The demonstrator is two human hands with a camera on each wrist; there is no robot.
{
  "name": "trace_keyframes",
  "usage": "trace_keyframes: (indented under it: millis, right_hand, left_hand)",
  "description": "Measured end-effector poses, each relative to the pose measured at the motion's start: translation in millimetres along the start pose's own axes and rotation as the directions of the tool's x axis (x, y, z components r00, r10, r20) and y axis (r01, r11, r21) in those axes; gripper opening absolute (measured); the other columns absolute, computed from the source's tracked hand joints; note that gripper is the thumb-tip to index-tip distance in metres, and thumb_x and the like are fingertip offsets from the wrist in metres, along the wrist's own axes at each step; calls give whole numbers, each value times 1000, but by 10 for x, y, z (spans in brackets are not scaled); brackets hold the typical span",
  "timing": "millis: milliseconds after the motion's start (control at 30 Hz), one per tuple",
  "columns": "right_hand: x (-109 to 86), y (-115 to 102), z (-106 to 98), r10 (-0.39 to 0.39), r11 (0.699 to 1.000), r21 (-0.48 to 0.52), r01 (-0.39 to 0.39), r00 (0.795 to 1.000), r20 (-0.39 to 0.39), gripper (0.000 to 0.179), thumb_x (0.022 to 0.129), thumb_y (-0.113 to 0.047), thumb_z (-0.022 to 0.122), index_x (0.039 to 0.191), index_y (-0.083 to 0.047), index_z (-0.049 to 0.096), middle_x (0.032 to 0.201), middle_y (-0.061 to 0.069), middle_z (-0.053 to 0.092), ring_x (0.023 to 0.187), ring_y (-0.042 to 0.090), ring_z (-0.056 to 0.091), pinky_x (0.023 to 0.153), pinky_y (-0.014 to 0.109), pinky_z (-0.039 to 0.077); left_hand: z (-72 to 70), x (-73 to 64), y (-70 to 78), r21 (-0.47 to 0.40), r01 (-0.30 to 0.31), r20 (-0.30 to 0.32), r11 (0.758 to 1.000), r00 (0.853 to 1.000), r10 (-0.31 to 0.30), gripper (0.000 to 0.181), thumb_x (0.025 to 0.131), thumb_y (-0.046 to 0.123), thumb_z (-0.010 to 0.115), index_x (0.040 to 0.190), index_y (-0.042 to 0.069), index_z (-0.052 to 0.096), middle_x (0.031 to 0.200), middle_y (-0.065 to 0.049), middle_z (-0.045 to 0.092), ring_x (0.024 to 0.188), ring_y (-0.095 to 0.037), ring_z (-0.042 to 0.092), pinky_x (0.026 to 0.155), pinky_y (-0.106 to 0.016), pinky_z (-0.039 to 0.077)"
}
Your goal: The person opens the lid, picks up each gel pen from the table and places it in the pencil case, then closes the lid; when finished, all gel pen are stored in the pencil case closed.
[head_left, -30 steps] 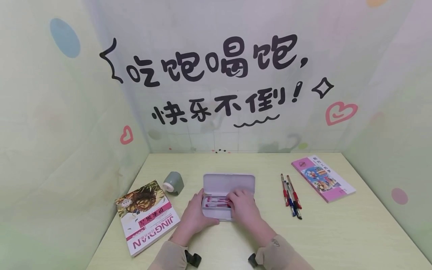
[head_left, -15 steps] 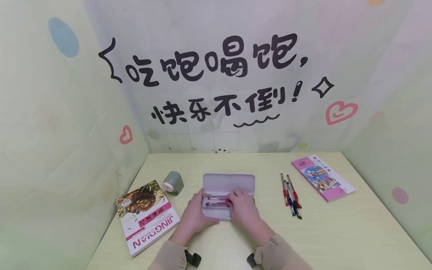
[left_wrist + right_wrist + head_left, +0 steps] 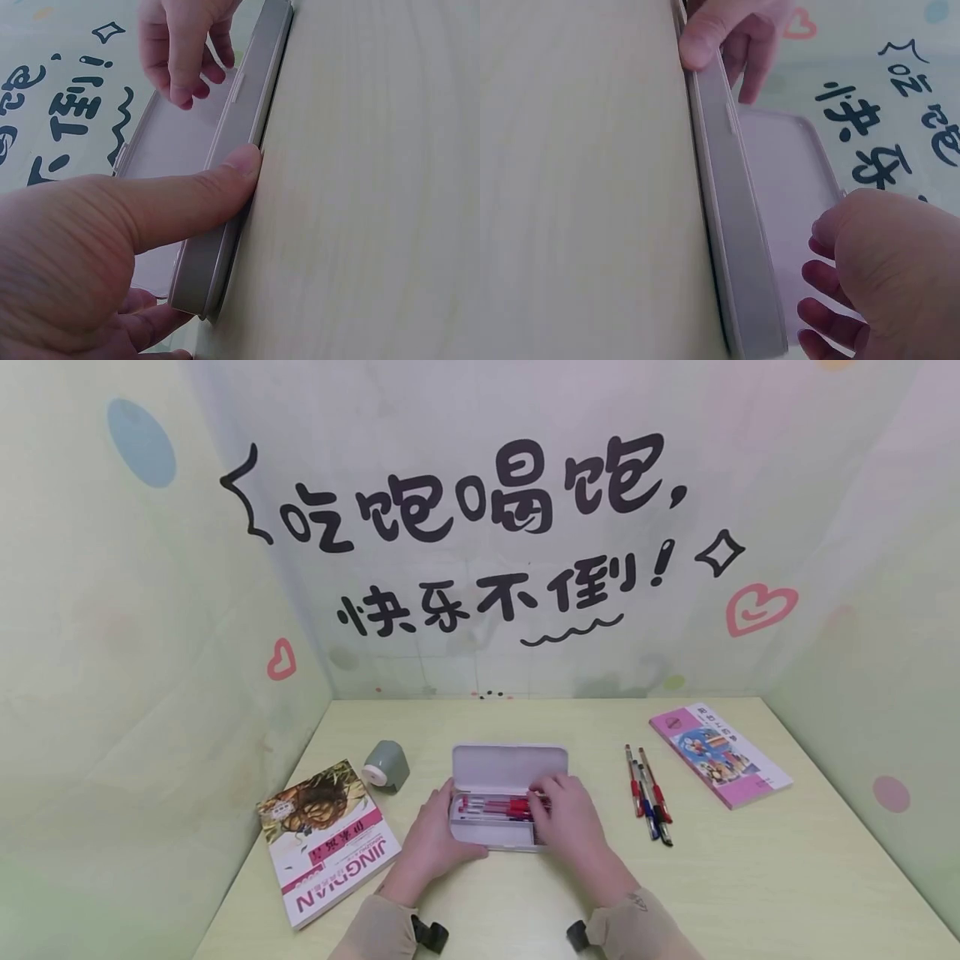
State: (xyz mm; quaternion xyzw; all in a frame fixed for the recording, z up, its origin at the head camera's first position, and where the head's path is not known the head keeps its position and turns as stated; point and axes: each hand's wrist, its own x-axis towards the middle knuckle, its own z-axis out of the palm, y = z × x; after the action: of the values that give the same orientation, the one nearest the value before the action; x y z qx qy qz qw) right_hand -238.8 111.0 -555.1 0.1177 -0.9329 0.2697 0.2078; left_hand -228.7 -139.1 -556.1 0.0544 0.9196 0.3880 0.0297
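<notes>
A pale lilac pencil case (image 3: 510, 765) lies on the table with its lid standing up at the back. Several pens (image 3: 491, 807) with red parts lie in its back compartment; the front compartment shows bare on the left. My left hand (image 3: 437, 837) grips the case's left end, and in the left wrist view its thumb (image 3: 241, 161) presses the front wall while fingers reach behind. Over the right end hovers my right hand (image 3: 568, 814), fingers loosely bent with nothing between them, close above the pens. It hides that corner in the head view.
To the left lie a book (image 3: 330, 839) and a grey-green pencil sharpener (image 3: 386, 767). On the right are several pens (image 3: 648, 797) with red, blue and black grips, and beyond them a pink-edged book (image 3: 716, 756). Printed curtain walls surround the table (image 3: 772, 877).
My right hand has moved right and loosened from the pens in the case, uncovering their red grips and more of the front compartment. The left hand has stayed on the case.
</notes>
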Motion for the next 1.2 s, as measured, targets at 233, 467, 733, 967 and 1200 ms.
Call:
trace_keyframes:
  millis: [233, 467, 733, 967, 1200]
  right_hand:
    - [-17, 351, -201, 176, 984, 15, -176, 984, 2, 22, 105, -25, 72, 121, -11, 77, 121, 12, 75, 116, 37, 69, 103, 57, 62]
    - [-78, 661, -421, 284, 959, 5, -284, 959, -22, 31, 109, -29, 65, 130, -7, 73, 131, 18, 72, 126, 44, 65, 108, 66, 56]
    - [-201, 874, -688, 416, 909, -4, -416, 909, 28, 44, 110, -29, 61, 146, -4, 63, 139, 29, 62, 125, 50, 61, 103, 70, 55]
    - [-302, 1019, -794, 465, 885, -29, -464, 884, 48, 52, 108, -28, 61, 150, 3, 59, 141, 34, 58, 122, 51, 58, 98, 67, 55]
    - [-338, 1099, -838, 504, 864, -72, -499, 856, 112, 59, 109, -30, 59, 152, 9, 53, 144, 39, 53, 125, 56, 55, 104, 72, 53]
  left_hand:
    - [10, -3, 5, 9, 24, 1, 1000, 1000, -24, 134, 67, 35, 107, 173, 9, 30, 172, -23, 45, 161, -55, 37, 129, -74, 37]
    - [6, -15, 11, -3, 8, -9, 1000, 1000, -8, 135, 64, 34, 108, 173, 9, 31, 170, -24, 48, 159, -56, 40, 128, -75, 37]
    - [0, -15, 21, 2, 8, -10, 1000, 1000, -8, 136, 64, 33, 108, 173, 8, 30, 169, -25, 48, 158, -55, 42, 128, -74, 38]
    - [-5, -2, 9, 8, 7, -11, 1000, 1000, -7, 136, 65, 34, 108, 173, 8, 30, 169, -24, 48, 158, -53, 43, 128, -72, 40]
    - [1, -3, -3, 2, 13, -2, 1000, 1000, -13, 137, 65, 35, 108, 174, 8, 29, 171, -23, 47, 159, -53, 41, 129, -73, 38]
